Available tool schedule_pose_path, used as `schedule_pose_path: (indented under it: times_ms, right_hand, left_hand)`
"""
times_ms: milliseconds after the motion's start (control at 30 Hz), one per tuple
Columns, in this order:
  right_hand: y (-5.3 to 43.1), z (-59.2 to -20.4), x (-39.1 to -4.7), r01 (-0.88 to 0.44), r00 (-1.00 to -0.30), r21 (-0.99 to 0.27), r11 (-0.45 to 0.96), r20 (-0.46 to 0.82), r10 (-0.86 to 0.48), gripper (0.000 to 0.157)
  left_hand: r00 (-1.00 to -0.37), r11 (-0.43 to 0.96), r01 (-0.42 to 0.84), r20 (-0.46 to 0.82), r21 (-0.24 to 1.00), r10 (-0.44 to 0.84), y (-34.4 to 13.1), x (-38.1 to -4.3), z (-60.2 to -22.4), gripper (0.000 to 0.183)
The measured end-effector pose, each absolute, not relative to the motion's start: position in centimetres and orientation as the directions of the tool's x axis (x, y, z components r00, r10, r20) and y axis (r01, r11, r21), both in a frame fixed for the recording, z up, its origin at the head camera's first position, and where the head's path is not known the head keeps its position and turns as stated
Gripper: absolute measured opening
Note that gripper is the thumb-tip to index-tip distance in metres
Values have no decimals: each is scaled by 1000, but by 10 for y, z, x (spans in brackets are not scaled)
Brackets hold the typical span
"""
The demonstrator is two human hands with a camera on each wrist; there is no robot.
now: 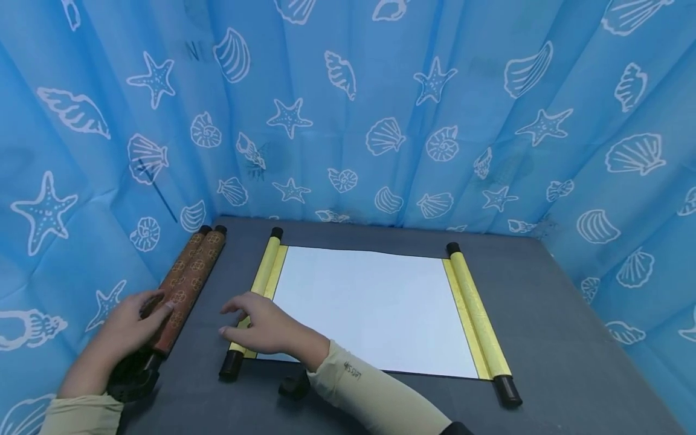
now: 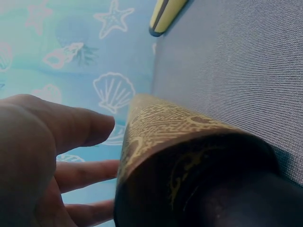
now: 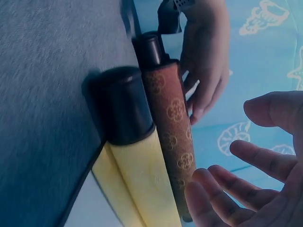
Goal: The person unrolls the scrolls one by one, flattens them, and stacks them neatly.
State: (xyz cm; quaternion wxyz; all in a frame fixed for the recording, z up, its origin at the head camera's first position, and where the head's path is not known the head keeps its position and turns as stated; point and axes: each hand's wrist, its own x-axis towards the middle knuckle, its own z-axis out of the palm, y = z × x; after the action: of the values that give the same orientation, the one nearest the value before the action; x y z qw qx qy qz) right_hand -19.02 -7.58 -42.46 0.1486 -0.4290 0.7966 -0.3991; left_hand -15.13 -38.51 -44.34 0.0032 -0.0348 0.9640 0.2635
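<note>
A scroll with white paper (image 1: 370,308) lies unrolled between a left yellow roller (image 1: 267,263) and a right yellow roller (image 1: 480,314), both tipped with black knobs. To its left, a brown scroll with a gold flower pattern (image 1: 187,284) is rolled up as two parallel rolls. My left hand (image 1: 127,323) is at the near end of the brown scroll, thumb and fingers apart; whether the fingertips touch it I cannot tell. Over the near end of the left yellow roller hovers my right hand (image 1: 266,323), its fingers loosely bent around nothing.
A dark grey cloth (image 1: 565,338) covers the table. Blue curtains with white shells and starfish (image 1: 348,121) hang behind and at both sides, close to the brown scroll. Black wrist-camera parts (image 1: 293,385) show below my right wrist.
</note>
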Motion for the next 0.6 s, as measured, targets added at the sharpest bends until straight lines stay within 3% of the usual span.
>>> schedule_pose_path:
  times_ms: [600]
  right_hand:
    - [-99, -434, -190, -511, -592, -796, 326, 50, -804, 45]
  left_hand:
    - [-999, 851, -41, -24, 524, -33, -391, -149, -444, 55]
